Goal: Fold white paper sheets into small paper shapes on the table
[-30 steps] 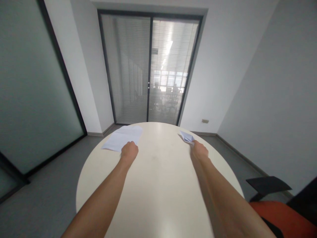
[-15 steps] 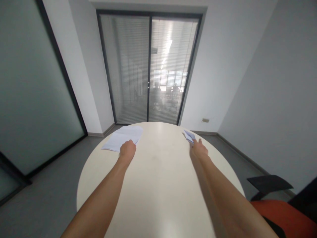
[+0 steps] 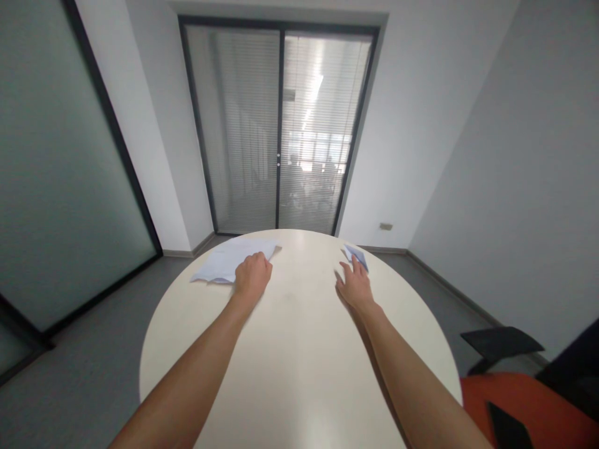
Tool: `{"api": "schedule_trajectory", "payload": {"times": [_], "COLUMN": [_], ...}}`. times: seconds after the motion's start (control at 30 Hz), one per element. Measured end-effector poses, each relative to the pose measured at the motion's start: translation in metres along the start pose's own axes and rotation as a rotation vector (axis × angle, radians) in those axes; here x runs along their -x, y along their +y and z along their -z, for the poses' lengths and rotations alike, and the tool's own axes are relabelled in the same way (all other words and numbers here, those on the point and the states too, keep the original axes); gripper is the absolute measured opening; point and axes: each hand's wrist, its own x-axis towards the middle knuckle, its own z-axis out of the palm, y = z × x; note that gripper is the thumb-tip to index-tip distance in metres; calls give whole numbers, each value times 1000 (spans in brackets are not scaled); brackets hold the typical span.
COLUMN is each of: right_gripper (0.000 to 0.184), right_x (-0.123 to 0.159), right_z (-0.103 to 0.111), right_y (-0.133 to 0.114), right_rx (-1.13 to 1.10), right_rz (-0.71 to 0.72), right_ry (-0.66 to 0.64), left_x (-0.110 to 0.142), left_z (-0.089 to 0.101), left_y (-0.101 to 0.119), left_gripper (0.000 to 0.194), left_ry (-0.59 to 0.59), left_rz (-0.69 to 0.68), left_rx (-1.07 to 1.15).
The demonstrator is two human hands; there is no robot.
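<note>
My left hand is closed on the right part of a white sheet of paper, whose right corner lifts a little off the table. The fingertips on that side are hidden behind the knuckles. On the far right, a small folded piece of paper rests near the table's edge. My right hand is just in front of it with fingers apart, the fingertips overlapping its near edge. Whether they touch it is unclear.
Both forearms reach over a round cream table. An office chair with an orange seat and a black armrest stands at the lower right. Beyond the table is a glazed partition with blinds.
My left hand has moved right, and the sheet's right corner has shifted with it and lifted. My right hand has moved left with its fingers spread from the folded paper.
</note>
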Motion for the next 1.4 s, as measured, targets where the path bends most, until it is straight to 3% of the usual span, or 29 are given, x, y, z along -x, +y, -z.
{"api": "schedule_trajectory", "payload": {"times": [0.13, 0.3, 0.43, 0.57, 0.63, 0.73, 0.8, 0.9, 1.13, 1.27, 1.4], "right_gripper": [49, 43, 45, 45, 44, 43, 47, 59, 73, 70, 65], "right_x": [-2, -2, 2, 9, 13, 17, 19, 19, 18, 20, 22], "right_z": [3, 6, 7, 8, 8, 7, 6, 5, 9, 9, 10], "right_y": [4, 1, -6, -15, -20, -25, -27, -28, -20, -14, -13], "right_rx": [-121, -320, -392, -410, -422, -425, -421, -359, -49, -28, -72], "right_rz": [67, 63, 158, 324, 392, 465, 490, 439, 26, -29, 30], "right_ry": [51, 59, -34, -158, -247, -344, -368, -418, -548, -508, -508], "left_x": [18, 47, 60, 58, 55, 52, 52, 53, 57, 57, 50], "left_z": [-2, -3, 6, 4, -7, -27, -39, -47, -46, -40, -23], "left_y": [31, 63, 74, 72, 66, 56, 49, 46, 47, 47, 49], "left_gripper": [26, 24, 25, 30, 28, 38, 61, 75, 72, 66, 42], "left_ry": [-92, -328, -514, -650, -608, -439, -474, -592, -603, -495, -412], "left_rz": [-194, -427, -669, -722, -709, -662, -641, -598, -618, -653, -716], "left_rx": [52, 116, 305, 545, 569, 534, 445, 315, 240, 237, 255]}}
